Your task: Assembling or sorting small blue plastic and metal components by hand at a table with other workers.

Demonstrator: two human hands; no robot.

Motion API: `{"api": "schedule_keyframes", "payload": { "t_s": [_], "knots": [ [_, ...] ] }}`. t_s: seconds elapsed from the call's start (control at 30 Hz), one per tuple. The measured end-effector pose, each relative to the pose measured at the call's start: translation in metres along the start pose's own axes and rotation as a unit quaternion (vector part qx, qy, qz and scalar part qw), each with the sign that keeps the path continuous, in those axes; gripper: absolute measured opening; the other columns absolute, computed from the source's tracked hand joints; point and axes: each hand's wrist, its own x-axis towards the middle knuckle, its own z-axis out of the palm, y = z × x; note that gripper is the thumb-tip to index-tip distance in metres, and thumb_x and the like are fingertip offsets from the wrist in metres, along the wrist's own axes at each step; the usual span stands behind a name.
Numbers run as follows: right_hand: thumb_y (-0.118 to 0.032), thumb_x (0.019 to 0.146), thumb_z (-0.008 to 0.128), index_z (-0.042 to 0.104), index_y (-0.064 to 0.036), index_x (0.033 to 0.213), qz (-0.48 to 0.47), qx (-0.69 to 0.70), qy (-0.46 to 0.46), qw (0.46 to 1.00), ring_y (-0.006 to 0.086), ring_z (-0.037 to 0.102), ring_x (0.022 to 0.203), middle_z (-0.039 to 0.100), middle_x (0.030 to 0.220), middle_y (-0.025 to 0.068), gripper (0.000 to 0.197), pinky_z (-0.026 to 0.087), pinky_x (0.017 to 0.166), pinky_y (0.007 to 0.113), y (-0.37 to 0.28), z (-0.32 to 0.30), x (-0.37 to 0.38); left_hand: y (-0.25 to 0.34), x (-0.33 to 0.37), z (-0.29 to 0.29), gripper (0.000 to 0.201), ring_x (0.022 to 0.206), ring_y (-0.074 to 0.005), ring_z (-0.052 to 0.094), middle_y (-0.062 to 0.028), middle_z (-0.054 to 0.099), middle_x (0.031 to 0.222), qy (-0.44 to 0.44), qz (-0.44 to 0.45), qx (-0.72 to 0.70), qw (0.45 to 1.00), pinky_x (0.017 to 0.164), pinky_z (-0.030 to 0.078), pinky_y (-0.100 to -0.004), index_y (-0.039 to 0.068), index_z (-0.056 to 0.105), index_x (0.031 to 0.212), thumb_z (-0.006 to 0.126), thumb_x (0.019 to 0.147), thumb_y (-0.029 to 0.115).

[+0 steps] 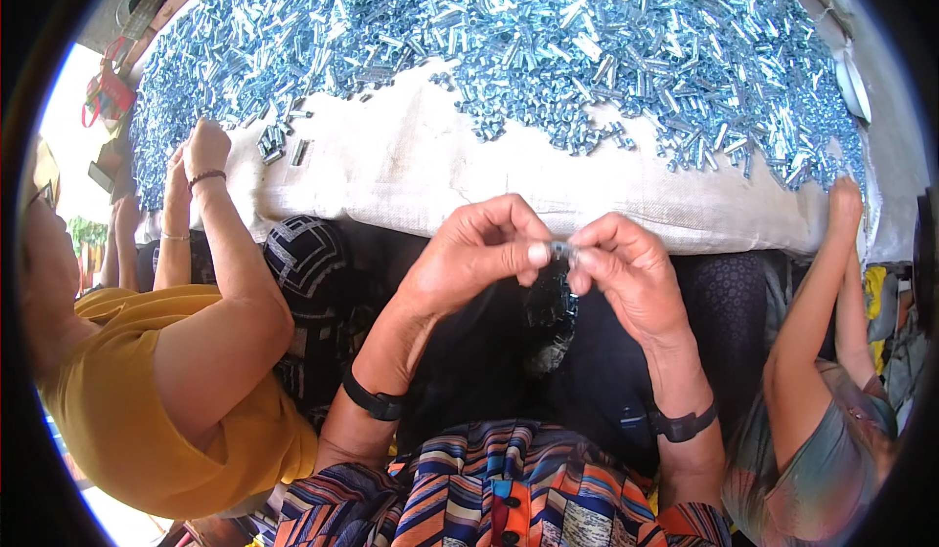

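Observation:
My left hand [481, 252] and my right hand [629, 269] meet in front of my lap, just off the near edge of the cloth-covered table. Thumbs and fingertips of both pinch a small silvery metal piece [560, 250] between them. Its exact kind is too small to make out, and the fingers partly cover it. Below the hands, something dark and glossy [546, 303] with shiny bits lies over my lap. Beyond them, a wide heap of small bluish metal pieces [548, 48], some loose and some joined in short strips, spreads over the pale woven cloth [391, 171].
At the left, a person in a mustard top [176, 371] holds both hands by the heap's edge. Another person in a greyish patterned top [817, 449] sits at the right, hands at the table's corner. A few loose strips [299, 152] lie apart on the cloth.

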Motion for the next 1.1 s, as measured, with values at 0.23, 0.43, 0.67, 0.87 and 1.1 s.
{"api": "schedule_keyframes", "payload": {
  "t_s": [0.23, 0.43, 0.67, 0.87, 1.1],
  "knots": [
    [-0.009, 0.089, 0.059, 0.057, 0.0013, 0.091, 0.057, 0.148, -0.088, 0.983, 0.0103, 0.055, 0.064, 0.058, 0.073, 0.0058, 0.011, 0.047, 0.061, 0.023, 0.006, 0.004, -0.014, -0.023, -0.009, 0.004, 0.017, 0.062, -0.0126, 0.055, -0.0064, 0.055, 0.075, -0.104, 0.002, -0.120, 0.987, 0.056, 0.043, -0.0225, 0.003, 0.055, 0.083, 0.070, 0.081, 0.012],
    [-0.007, 0.087, 0.060, 0.061, 0.0009, 0.093, 0.098, -0.164, -0.080, 0.978, 0.0060, 0.055, 0.066, 0.059, 0.074, 0.0017, 0.010, 0.045, 0.062, 0.020, -0.007, -0.011, -0.023, 0.001, -0.010, -0.032, 0.012, 0.079, -0.0066, 0.054, 0.0008, 0.059, 0.082, 0.014, -0.007, 0.156, 0.988, 0.070, 0.044, -0.0218, 0.003, 0.061, 0.088, 0.068, 0.082, 0.011],
    [-0.009, 0.087, 0.061, 0.061, 0.0004, 0.089, 0.058, -0.288, 0.024, 0.956, 0.0041, 0.053, 0.065, 0.058, 0.072, -0.0014, 0.009, 0.042, 0.060, 0.018, -0.033, -0.011, 0.021, 0.024, 0.046, -0.081, 0.017, 0.070, -0.0228, 0.061, -0.0104, 0.060, 0.079, 0.295, 0.194, 0.569, 0.742, 0.064, 0.047, -0.0318, 0.004, 0.063, 0.093, 0.062, 0.077, 0.006],
    [-0.010, 0.081, 0.064, 0.059, 0.0002, 0.086, -0.088, -0.531, 0.071, 0.840, 0.0151, 0.058, 0.062, 0.060, 0.069, 0.0085, 0.012, 0.045, 0.059, 0.029, -0.044, 0.008, 0.115, 0.017, 0.075, -0.088, 0.015, 0.078, -0.0301, 0.061, -0.0084, 0.060, 0.086, 0.300, 0.153, 0.670, 0.662, 0.068, 0.048, -0.0410, 0.009, 0.060, 0.093, 0.061, 0.079, 0.014],
    [-0.016, 0.079, 0.064, 0.057, -0.0005, 0.085, -0.221, -0.715, 0.129, 0.651, 0.0330, 0.063, 0.078, 0.063, 0.082, 0.0169, 0.018, 0.048, 0.067, 0.043, -0.030, 0.016, 0.205, 0.015, 0.079, -0.091, 0.013, 0.079, -0.0296, 0.062, -0.0077, 0.060, 0.085, 0.309, 0.160, 0.646, 0.679, 0.068, 0.048, -0.0412, 0.010, 0.059, 0.090, 0.062, 0.078, 0.013]
  ]
}}
